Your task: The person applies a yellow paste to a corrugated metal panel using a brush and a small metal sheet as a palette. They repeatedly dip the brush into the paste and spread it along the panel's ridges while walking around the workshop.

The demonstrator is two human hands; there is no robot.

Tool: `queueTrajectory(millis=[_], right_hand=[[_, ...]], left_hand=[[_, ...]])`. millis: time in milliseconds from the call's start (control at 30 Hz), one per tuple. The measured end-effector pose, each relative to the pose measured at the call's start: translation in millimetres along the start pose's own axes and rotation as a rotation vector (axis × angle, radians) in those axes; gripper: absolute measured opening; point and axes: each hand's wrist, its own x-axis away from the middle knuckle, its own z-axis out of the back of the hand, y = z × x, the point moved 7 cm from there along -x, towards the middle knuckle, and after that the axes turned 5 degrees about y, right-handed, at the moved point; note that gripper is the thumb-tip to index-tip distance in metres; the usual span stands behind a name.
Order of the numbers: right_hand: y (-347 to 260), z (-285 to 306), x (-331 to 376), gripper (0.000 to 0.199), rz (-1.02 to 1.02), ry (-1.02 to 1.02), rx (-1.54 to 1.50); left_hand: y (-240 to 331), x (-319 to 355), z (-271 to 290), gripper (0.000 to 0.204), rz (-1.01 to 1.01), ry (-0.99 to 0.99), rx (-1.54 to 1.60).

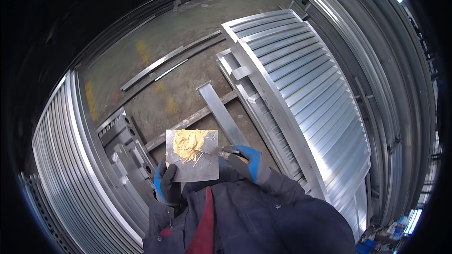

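Note:
In front of my chest, my left hand [165, 181], in a black and blue work glove, grips a square grey metal plate [195, 171] by its lower left edge. A mound of pale yellow putty-like paste [188, 144] lies on the plate's upper part, with thin streaks trailing below it. My right hand [245, 161], gloved alike, is closed at the plate's right side around a putty knife with a brownish handle [242, 159]. Its blade is hard to make out against the grey plate, where it meets the paste's lower right side.
To my right lies a large ribbed metal panel [306, 80], with long metal profiles [376, 66] beyond. Another ribbed panel [70, 150] stands on my left, beside grey metal brackets [125, 160]. Ahead, a flat metal bar [221, 113] and long strips [169, 59] lie above the stained floor [188, 75].

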Motion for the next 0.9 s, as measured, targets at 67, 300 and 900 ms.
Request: queueTrajectory(millis=[67, 300, 900], right_hand=[[-23.9, 3.9, -42.4, 0.042, 0.021, 0.071, 0.012], [-70.6, 16.1, -213.6, 0.037, -0.011, 0.141, -0.082], [-183.2, -11.9, -652.1, 0.033, -0.046, 0.626, 0.039]], left_hand=[[33.9, -60.8, -17.2, 0.058, -0.12, -0.044, -0.428], [96.4, -242.3, -76.0, 0.057, 0.058, -0.154, -0.089], [273.7, -758.7, -202.5, 0.053, 0.382, -0.387, -0.386]])
